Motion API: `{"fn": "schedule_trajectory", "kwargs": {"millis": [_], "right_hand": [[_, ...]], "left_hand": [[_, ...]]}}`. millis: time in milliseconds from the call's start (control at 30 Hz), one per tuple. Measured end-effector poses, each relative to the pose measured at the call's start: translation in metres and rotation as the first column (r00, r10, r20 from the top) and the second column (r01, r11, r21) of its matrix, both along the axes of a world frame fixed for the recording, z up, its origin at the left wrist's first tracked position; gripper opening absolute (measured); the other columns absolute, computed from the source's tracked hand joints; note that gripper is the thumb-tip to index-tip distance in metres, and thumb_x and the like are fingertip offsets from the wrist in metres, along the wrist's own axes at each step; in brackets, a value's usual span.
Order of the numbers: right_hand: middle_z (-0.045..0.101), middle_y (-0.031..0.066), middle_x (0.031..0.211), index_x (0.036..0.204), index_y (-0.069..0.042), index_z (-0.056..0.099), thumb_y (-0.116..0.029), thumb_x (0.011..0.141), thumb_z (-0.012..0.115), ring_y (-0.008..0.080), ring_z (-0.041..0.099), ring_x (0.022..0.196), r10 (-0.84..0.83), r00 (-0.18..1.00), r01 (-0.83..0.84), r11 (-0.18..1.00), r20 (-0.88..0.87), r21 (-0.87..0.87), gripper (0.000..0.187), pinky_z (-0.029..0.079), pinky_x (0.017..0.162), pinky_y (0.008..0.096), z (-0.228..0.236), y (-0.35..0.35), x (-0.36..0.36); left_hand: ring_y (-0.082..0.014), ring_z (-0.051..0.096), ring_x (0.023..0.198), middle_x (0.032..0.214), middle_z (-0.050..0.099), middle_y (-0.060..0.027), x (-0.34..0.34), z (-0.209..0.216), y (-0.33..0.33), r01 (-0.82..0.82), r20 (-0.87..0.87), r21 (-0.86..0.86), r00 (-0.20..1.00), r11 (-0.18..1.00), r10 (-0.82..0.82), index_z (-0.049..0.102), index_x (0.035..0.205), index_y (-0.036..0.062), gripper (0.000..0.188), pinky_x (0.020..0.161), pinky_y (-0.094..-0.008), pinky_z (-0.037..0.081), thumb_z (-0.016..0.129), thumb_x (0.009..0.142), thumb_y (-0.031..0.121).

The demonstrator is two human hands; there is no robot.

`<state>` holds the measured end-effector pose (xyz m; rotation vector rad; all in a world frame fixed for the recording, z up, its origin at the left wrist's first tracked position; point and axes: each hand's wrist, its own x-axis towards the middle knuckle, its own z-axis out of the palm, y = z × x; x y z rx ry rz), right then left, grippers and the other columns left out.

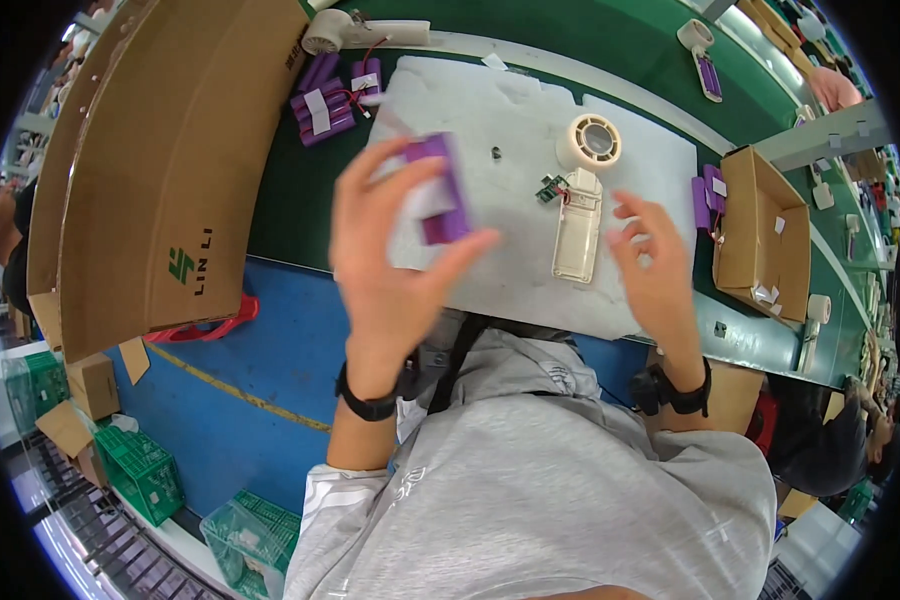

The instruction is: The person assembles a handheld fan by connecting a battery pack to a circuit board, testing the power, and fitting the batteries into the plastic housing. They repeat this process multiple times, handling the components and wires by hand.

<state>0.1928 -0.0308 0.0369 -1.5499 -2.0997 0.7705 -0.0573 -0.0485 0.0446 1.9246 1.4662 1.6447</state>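
**Purple battery pack (451, 190) held long-ways, far to near, in the left hand (385, 245)**

The pack is in the air over the left part of a pale mat (520, 245), which lies on a green tabletop (295, 220). Its long axis runs mainly from far to near, with the far end leaning a little left and the near end a little right. A purple side faces right, and a white patch shows on the face toward the palm. It looks block-shaped, though motion blur softens its edges.

The left grip is closed about the pack: fingers at the far left, thumb reaching past the near right end.

The right hand (655, 260) is loosely curled, its grip part-way spread with a gap between fingers and thumb, just right of a cream fan housing (576, 240). The housing lies on the mat, hollow side up, its long handle pointing toward the near edge and slightly left. Its round head (594, 142) sits at the far end, ringed with slots around a grey centre. A small green circuit board (551, 188) with red wires lies just left of the handle's far end.

More purple packs (325, 112) lie at the far left, beside a large cardboard box (170, 160).
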Motion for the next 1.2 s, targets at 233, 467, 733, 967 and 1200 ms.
{"fn": "schedule_trajectory", "kwargs": {"millis": [233,467,733,967,1200], "right_hand": [[0.058,0.0026,0.077,0.103,0.001,0.058,-0.021,0.090,0.065,0.0141,0.057,0.067,-0.420,0.414,-0.078,0.868,-0.808,-0.491,0.027,0.045,0.059,0.0292,0.010,0.009,0.008],[0.059,0.0003,0.082,0.100,-0.005,0.060,-0.009,0.083,0.069,0.0100,0.055,0.069,-0.089,0.890,-0.032,0.966,-0.447,-0.255,0.020,0.043,0.058,0.0228,0.003,0.032,0.021],[0.062,0.0076,0.083,0.088,-0.004,0.063,-0.001,0.074,0.073,0.0202,0.059,0.069,0.068,0.974,-0.024,0.979,-0.215,0.201,0.018,0.047,0.064,0.0284,-0.029,0.039,-0.003],[0.062,0.0064,0.082,0.087,-0.005,0.064,0.001,0.068,0.074,0.0221,0.059,0.073,0.122,0.978,-0.074,0.961,-0.169,0.265,0.022,0.047,0.064,0.0311,-0.029,0.037,-0.009],[0.061,0.0061,0.077,0.085,-0.006,0.064,0.003,0.065,0.073,0.0229,0.058,0.074,0.135,0.987,-0.102,0.947,-0.090,0.305,0.024,0.047,0.062,0.0324,-0.032,0.035,-0.010]], "left_hand": [[-0.0332,0.050,0.119,0.129,0.052,-0.0144,0.089,0.011,0.018,0.474,-0.186,-0.095,0.855,0.875,-0.483,0.057,0.123,0.0083,0.062,0.098,-0.0378,0.044,0.081,0.067,0.012],[-0.0248,0.055,0.111,0.121,0.059,-0.0114,0.052,-0.039,0.054,0.345,-0.050,-0.475,0.908,0.809,-0.416,0.059,0.120,0.0036,0.046,0.092,-0.0339,0.046,0.069,0.075,0.002],[-0.0218,0.064,0.076,0.089,0.066,-0.0105,0.053,-0.045,0.056,0.481,0.246,-0.495,0.876,0.723,-0.414,0.068,0.098,0.0017,0.022,0.071,-0.0301,0.052,0.066,0.077,-0.001],[-0.0229,0.062,0.077,0.091,0.064,-0.0099,0.045,-0.053,0.057,0.474,0.071,-0.397,0.869,0.786,-0.489,0.069,0.097,0.0040,0.026,0.069,-0.0303,0.050,0.062,0.073,-0.006],[-0.0197,0.061,0.081,0.097,0.059,-0.0078,0.052,-0.042,0.054,0.490,0.103,-0.463,0.857,0.739,-0.504,0.068,0.094,0.0017,0.025,0.070,-0.0277,0.049,0.061,0.071,-0.008]]}}
